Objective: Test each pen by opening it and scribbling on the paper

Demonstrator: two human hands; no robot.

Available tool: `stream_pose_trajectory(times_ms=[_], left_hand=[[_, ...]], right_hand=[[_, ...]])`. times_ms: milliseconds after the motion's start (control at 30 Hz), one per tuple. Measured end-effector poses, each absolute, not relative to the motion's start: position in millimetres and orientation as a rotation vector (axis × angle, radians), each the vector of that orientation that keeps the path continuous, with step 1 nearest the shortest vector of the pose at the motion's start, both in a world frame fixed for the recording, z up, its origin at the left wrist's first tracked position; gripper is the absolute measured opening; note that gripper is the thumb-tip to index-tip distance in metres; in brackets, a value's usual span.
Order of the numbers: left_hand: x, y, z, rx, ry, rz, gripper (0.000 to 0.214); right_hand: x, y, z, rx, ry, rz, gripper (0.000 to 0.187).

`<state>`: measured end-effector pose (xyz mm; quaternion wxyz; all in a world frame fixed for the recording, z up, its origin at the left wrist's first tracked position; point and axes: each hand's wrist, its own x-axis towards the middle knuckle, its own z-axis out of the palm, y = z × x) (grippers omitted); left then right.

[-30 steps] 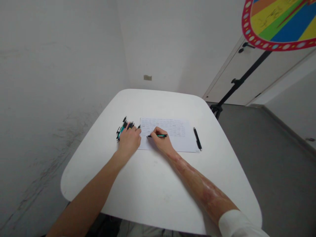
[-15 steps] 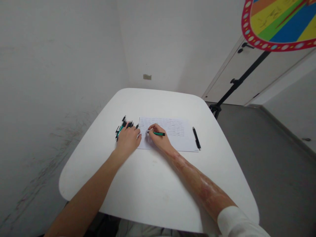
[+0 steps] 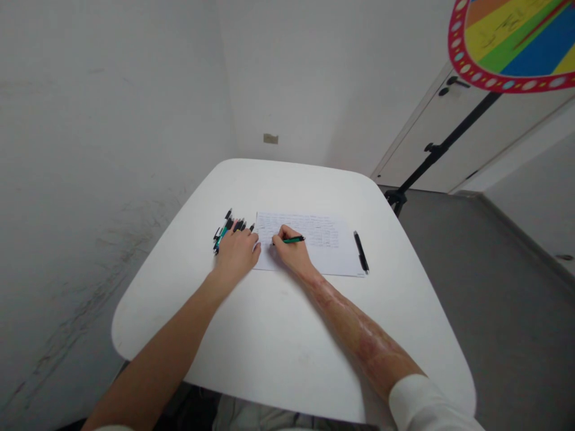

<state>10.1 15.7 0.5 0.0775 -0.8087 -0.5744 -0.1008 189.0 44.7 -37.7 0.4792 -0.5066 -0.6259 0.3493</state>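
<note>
My right hand is closed round a green and black pen, its tip end down at the left part of a white sheet of paper. Rows of handwriting cover the sheet's upper part. My left hand lies flat with fingers apart at the sheet's left edge. Under and beyond its fingers is a bunch of pens, several of them black or green, partly hidden by the hand. A black pen lies alone by the sheet's right edge.
The white table has rounded corners and stands near the left wall. A colourful wheel on a black stand rises beyond the table's right side, in front of a white door.
The pen in my right hand has changed its tilt slightly, its rear end now higher. My left hand stays by the bunch of pens. The whole view has shifted a little.
</note>
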Motion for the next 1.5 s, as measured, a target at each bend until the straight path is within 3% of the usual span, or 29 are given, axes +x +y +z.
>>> stream_pose_trajectory(times_ms=[1500], left_hand=[[8.8,16.0,-1.1,-2.455,-1.769,-0.346,0.028]], right_hand=[[192.2,40.2,-35.8,-1.271,-1.479,0.803,0.025]])
